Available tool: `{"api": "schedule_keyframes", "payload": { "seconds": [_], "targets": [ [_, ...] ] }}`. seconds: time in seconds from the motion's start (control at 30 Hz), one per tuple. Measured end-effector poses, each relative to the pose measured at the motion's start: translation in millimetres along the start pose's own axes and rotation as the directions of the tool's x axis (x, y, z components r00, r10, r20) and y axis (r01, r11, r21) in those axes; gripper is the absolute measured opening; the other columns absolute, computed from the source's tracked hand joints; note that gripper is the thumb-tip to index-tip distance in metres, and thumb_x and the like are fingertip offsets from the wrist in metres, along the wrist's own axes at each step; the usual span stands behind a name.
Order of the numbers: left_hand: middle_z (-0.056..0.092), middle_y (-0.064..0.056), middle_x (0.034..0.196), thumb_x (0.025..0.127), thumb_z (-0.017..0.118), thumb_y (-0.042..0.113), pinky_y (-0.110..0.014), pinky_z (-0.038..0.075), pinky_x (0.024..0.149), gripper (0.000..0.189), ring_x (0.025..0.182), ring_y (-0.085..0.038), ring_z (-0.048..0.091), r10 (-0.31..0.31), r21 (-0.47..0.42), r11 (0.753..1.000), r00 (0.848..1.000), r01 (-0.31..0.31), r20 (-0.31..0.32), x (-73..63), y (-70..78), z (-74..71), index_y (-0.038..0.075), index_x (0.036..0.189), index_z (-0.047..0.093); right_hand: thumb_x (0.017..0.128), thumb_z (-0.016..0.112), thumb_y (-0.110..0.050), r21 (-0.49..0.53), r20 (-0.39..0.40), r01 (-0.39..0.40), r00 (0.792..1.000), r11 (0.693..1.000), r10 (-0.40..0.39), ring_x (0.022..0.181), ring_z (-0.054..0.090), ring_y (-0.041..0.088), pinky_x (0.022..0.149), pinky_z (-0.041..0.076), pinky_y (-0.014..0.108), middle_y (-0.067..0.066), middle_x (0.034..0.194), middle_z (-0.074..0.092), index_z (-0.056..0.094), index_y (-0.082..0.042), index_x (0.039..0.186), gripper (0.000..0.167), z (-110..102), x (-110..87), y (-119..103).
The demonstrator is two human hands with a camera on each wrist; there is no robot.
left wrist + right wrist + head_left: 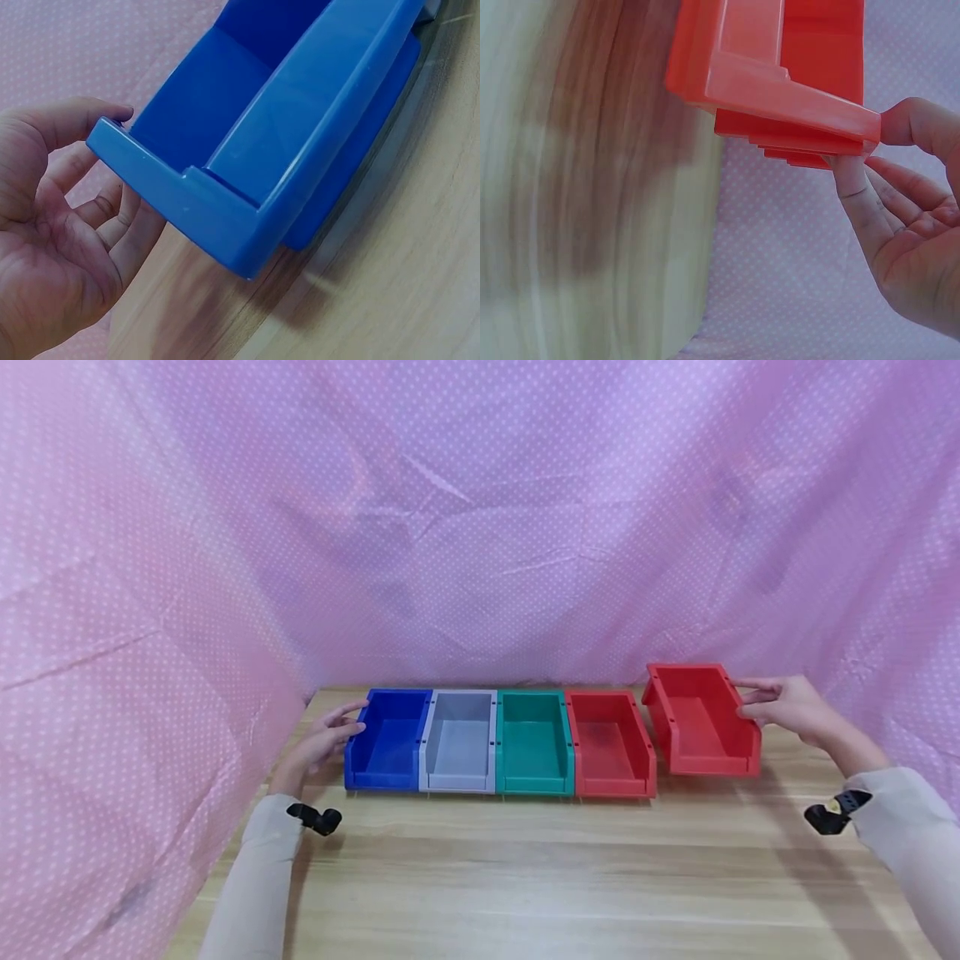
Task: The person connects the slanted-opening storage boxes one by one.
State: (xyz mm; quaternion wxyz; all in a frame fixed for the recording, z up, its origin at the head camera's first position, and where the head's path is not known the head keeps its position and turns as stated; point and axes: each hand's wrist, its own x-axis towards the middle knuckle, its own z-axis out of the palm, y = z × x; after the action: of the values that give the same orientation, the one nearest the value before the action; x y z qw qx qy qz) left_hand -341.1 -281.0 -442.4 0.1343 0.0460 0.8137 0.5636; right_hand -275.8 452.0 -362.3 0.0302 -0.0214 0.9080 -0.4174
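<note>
On the right in the head view, my right hand (791,706) grips a red storage bin (701,718) by its right side. This bin is tilted and raised off the table, apart from the row beside it. The right wrist view shows the thumb at the red bin's (780,97) front corner and fingers (853,191) under it. My left hand (330,735) holds the left side of a blue storage bin (386,735), the left end of the row. In the left wrist view, the thumb lies at the blue bin's (180,195) rim and the other fingers (139,240) reach behind and below.
Right of the blue bin, a grey bin (460,739), a green bin (532,739) and another red bin (609,743) stand side by side on the wooden table (525,877). A pink dotted curtain (480,568) hangs behind and along both sides.
</note>
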Motion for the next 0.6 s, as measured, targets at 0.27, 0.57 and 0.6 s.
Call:
{"api": "schedule_keyframes", "payload": {
  "seconds": [0.27, 0.57, 0.6],
  "targets": [
    [0.052, 0.0, 0.123, 0.103, 0.062, 0.022, -0.019, 0.051, 0.083, 0.066, 0.099, -0.003, 0.054, 0.012, -0.06, 0.998, 1.0, -0.011, 0.017, 3.3, 0.1, -1.7, 0.014, 0.161, 0.03, 0.092, 0.071, -0.004, -0.014, 0.005, -0.007, 1.0, 1.0, 0.007, 0.077, 0.068, -0.003, 0.068, 0.061, 0.027, 0.024, 0.105, 0.074, 0.042, 0.02, 0.143, 0.063, -0.5, -4.2, -13.2],
    [0.053, -0.002, 0.125, 0.102, 0.063, 0.026, -0.017, 0.039, 0.059, 0.065, 0.073, 0.003, 0.045, 0.004, -0.034, 0.999, 1.0, -0.004, 0.006, 3.9, -0.6, -2.9, 0.017, 0.16, 0.034, 0.092, 0.072, -0.006, -0.001, 0.008, 0.0, 1.0, 1.0, 0.0, 0.078, 0.068, -0.003, 0.067, 0.06, 0.028, 0.004, 0.098, 0.078, 0.043, 0.02, 0.142, 0.064, 0.3, -7.9, -18.6],
    [0.053, -0.002, 0.125, 0.102, 0.064, 0.027, -0.017, 0.039, 0.057, 0.065, 0.07, 0.004, 0.045, -0.002, -0.032, 0.999, 1.0, 0.002, 0.004, 3.8, -0.8, -2.8, 0.017, 0.159, 0.035, 0.092, 0.072, -0.006, -0.002, 0.007, -0.001, 1.0, 1.0, 0.001, 0.078, 0.068, -0.003, 0.067, 0.06, 0.028, 0.003, 0.097, 0.078, 0.043, 0.02, 0.142, 0.063, 0.6, -7.9, -19.0]
  ]
}}
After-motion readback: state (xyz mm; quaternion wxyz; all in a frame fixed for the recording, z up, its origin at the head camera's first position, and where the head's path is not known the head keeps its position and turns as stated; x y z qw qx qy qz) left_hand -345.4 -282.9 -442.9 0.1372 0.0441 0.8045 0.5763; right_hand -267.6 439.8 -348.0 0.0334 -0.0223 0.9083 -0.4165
